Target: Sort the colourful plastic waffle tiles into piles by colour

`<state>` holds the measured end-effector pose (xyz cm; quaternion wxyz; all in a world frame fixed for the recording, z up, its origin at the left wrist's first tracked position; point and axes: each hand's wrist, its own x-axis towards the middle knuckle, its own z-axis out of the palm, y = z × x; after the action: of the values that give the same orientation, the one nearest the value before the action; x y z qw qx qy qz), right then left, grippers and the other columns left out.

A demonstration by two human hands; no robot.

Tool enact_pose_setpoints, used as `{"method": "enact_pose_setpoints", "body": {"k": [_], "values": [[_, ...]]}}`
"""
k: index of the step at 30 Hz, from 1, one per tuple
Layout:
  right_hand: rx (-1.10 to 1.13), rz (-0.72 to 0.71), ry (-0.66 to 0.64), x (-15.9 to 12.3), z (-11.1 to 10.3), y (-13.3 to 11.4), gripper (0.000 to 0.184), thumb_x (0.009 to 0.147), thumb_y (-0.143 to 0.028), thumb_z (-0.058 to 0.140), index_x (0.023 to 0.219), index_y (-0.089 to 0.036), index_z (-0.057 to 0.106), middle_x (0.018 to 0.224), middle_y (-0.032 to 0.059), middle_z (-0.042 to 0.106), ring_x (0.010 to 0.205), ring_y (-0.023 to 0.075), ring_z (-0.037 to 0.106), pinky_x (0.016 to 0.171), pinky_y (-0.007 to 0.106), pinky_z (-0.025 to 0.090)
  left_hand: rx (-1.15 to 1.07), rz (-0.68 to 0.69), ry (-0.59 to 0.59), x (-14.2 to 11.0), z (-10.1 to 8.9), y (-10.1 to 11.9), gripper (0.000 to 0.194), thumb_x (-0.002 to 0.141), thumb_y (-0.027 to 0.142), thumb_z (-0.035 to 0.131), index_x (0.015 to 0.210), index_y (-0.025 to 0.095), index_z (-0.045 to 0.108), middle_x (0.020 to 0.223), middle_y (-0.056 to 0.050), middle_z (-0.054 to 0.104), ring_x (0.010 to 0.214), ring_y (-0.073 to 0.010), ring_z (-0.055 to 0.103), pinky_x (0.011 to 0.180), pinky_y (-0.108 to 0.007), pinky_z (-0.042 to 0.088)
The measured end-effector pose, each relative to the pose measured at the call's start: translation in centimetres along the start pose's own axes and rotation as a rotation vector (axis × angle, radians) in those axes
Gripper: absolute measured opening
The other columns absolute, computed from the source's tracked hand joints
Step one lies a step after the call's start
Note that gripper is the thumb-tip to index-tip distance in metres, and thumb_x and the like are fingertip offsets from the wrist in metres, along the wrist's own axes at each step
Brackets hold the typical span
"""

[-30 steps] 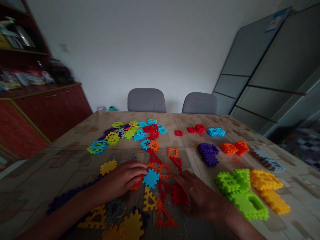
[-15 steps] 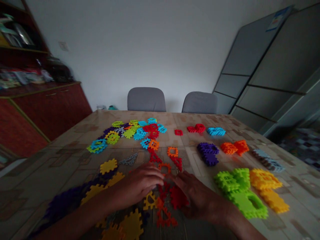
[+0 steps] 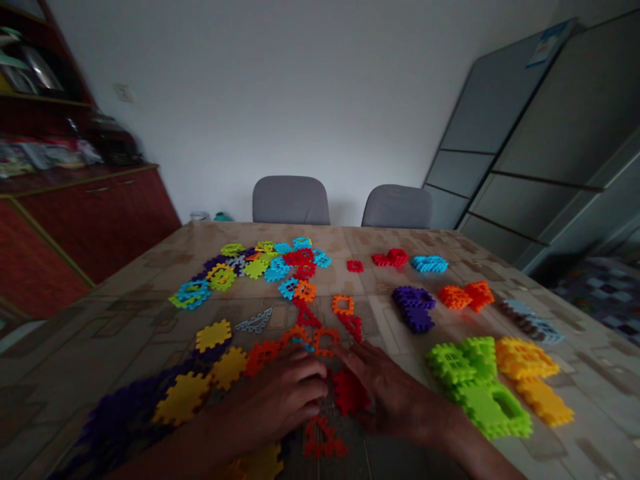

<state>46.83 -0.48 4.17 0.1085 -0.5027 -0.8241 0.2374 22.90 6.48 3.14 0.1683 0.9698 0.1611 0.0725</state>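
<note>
My left hand (image 3: 287,393) lies palm down over loose pieces in the near middle of the table, fingers bent together. Whatever is under its fingertips is hidden. My right hand (image 3: 387,383) is opposite, with fingers stretched forward and thumb apart, beside a red toothed square building piece (image 3: 350,392). Its fingertips come close to an orange frame piece (image 3: 327,341). Below the hands lies a red triangular piece (image 3: 323,438). Orange pieces (image 3: 263,355) and yellow toothed squares (image 3: 229,368) lie ahead and left of my left hand.
Dark purple pieces (image 3: 117,413) spread at the left. A mixed heap (image 3: 255,267) lies farther back. On the right are groups of green (image 3: 493,393), yellow (image 3: 527,363), purple (image 3: 415,308), orange (image 3: 455,297) and blue (image 3: 430,263) pieces. Two grey chairs (image 3: 291,200) stand behind the table.
My left hand has moved down and nearer, uncovering orange pieces ahead of it and covering a yellow piece and red ones. My right hand stays beside the red square. The view shifts slightly.
</note>
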Motion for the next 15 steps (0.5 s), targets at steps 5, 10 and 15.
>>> {"method": "enact_pose_setpoints", "body": {"k": [5,10,15], "values": [[0.05,-0.08,0.038,0.1,0.2,0.0,0.104,0.07,-0.008,0.073,0.16,-0.028,0.026,0.151,0.0113,0.051,0.139,0.032,0.046,0.117,0.049,0.037,0.012,-0.049,-0.011,-1.1,-0.5,-0.6,0.01,0.092,0.014,0.072,0.093,0.022,0.066,0.115,-0.003,0.068,0.107,-0.0225,0.062,0.091,-0.03,0.05],[0.087,-0.1,0.02,-0.1,0.0,0.7,0.102,0.073,-0.019,0.081,0.16,-0.028,0.029,0.147,0.0114,0.054,0.136,0.0331,0.048,0.115,0.05,0.039,-0.018,-0.035,0.086,-1.8,-0.4,-0.2,0.021,0.095,0.009,0.062,0.109,0.023,0.067,0.12,-0.003,0.07,0.109,-0.0221,0.064,0.095,-0.032,0.05],[0.071,-0.065,0.195,0.8,-1.6,1.6,0.067,0.086,-0.008,0.062,0.149,-0.029,0.05,0.141,0.0083,0.062,0.128,0.0256,0.057,0.109,0.042,0.046,-0.034,-0.13,0.129,-0.7,-0.3,1.6,0.031,0.094,0.015,0.065,0.123,0.025,0.064,0.128,-0.004,0.069,0.12,-0.0251,0.062,0.103,-0.039,0.05]]}}
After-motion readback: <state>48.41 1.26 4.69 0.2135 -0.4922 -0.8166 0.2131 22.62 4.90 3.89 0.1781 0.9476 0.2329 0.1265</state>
